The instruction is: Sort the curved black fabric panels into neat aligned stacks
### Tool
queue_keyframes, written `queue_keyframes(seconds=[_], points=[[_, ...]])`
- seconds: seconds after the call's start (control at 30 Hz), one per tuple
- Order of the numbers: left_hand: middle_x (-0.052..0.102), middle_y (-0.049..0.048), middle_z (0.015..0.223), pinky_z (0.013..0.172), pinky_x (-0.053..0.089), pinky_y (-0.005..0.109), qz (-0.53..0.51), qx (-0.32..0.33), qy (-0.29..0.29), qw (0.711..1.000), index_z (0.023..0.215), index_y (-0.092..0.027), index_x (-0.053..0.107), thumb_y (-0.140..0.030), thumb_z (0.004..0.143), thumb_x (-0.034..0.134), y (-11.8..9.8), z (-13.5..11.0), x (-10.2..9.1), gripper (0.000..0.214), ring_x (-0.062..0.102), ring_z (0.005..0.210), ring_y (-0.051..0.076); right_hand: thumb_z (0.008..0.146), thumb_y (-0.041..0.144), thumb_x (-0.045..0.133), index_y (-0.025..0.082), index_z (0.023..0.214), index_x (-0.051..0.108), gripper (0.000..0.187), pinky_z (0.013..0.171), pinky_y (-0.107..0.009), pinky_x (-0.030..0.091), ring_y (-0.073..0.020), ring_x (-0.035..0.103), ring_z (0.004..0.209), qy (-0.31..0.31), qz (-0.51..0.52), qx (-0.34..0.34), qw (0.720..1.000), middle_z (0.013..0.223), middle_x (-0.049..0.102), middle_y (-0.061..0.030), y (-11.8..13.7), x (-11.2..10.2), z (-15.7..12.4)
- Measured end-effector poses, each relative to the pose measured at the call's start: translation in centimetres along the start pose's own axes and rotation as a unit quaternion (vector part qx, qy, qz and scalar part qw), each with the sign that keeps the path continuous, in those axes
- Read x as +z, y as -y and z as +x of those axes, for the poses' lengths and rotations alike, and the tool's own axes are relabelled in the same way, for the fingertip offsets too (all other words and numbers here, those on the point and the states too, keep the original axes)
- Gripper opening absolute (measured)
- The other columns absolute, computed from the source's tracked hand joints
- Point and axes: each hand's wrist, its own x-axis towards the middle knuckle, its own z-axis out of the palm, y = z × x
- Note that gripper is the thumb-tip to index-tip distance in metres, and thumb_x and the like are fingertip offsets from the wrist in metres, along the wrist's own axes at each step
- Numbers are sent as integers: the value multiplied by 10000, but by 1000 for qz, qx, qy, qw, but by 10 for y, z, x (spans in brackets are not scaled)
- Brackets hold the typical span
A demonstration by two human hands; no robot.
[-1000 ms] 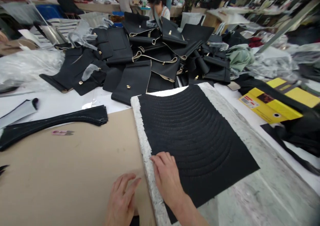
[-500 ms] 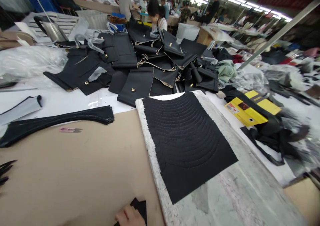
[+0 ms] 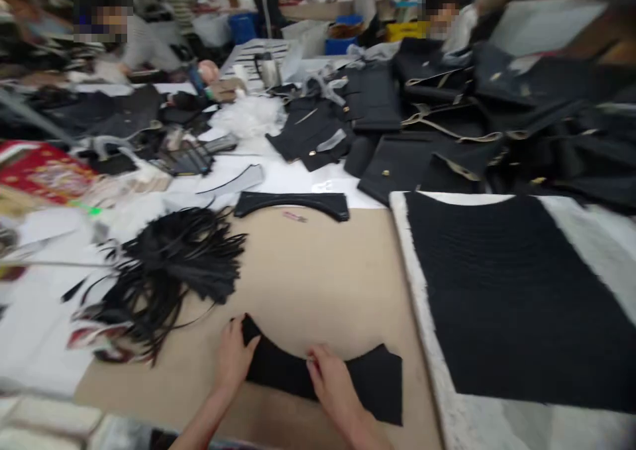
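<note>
A curved black leather piece (image 3: 372,378) lies on the brown cardboard sheet (image 3: 322,278) near the table's front edge. My left hand (image 3: 233,357) rests on its left end with fingers laid flat. My right hand (image 3: 330,380) presses on its middle, fingers extended. To the right, a fanned stack of black pieces (image 3: 511,291) lies on a white marble slab (image 3: 422,304).
A tangle of thin black strips (image 3: 169,271) lies left of the cardboard. A curved black stack (image 3: 293,203) and a small pink tool (image 3: 294,216) lie at its far edge. Black bag parts (image 3: 447,125) are piled behind. Other people work at far tables.
The view has swung left. Both hands have come off the slab and stack and now lie on a curved black piece on the cardboard.
</note>
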Motion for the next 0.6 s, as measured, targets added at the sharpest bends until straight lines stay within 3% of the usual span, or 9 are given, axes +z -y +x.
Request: queue_keyframes(seconds=[0.1,0.23,0.37,0.47,0.6], points=[[611,94,1041,967,462,472,-67,-62,3,996,1069,-145,594,-204,742,599,38,-5,-19,333,578,1034,261,890,118,371,179,953,610,255,774,-298,471,-195,632,835,37,42,-43,998,912,663,-64,25,16,27],[635,80,994,889,498,407,-136,-96,-18,986,1002,-160,611,-150,742,510,56,-6,-21,279,608,918,211,876,106,402,188,917,597,216,719,-275,451,-184,633,798,77,10,-86,993,879,667,-48,65,53,52],[653,92,955,892,492,399,-170,-132,-58,975,943,-148,625,-127,742,449,79,-12,-35,268,615,922,209,888,107,443,187,951,585,175,706,-238,454,-159,653,813,120,-95,-109,982,895,688,-43,104,88,71],[673,82,900,846,508,390,-184,-171,-85,964,887,-153,630,-151,725,471,101,-18,-48,226,632,856,209,899,158,494,143,1027,588,159,735,-284,483,-212,671,859,136,-162,-109,971,967,690,-114,123,117,82],[690,60,840,825,507,379,-199,-202,-97,954,833,-174,634,-184,712,505,119,-24,-62,177,641,826,213,867,196,576,30,1190,531,366,743,-393,515,-324,672,884,139,-218,-101,961,1010,663,-224,132,151,89]])
